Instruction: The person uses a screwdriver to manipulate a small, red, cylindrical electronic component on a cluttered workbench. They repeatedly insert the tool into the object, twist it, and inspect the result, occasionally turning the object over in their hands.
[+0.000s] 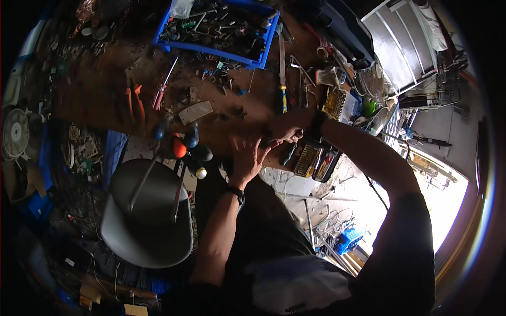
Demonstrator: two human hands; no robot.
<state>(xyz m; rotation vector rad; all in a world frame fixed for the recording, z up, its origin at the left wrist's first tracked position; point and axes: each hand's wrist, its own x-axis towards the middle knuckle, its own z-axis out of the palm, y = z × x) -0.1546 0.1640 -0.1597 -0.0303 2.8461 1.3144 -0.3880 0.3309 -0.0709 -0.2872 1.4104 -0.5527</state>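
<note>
Right hand [287,127] curled, frame centre; cannot tell what it grips. Left hand [246,159] half open alongside, its hold unclear. Workpiece seems tucked between fingertips, mostly hidden, at the bench [211,139] edge. Judgement: brace left fingers, turn right wrist gently. Yellow case [308,160] crowds right of centre; orange pliers [139,101], upper left; blue tray [271,37], top centre.

Left hand [245,161]: stretches its fingers [254,147] forward, spread apart.
Right hand [287,128]: curls in shadow beside the left.
Left forearm [219,237]: reaches forward from below.
Right arm [371,155]: bends, angling inward.
</note>
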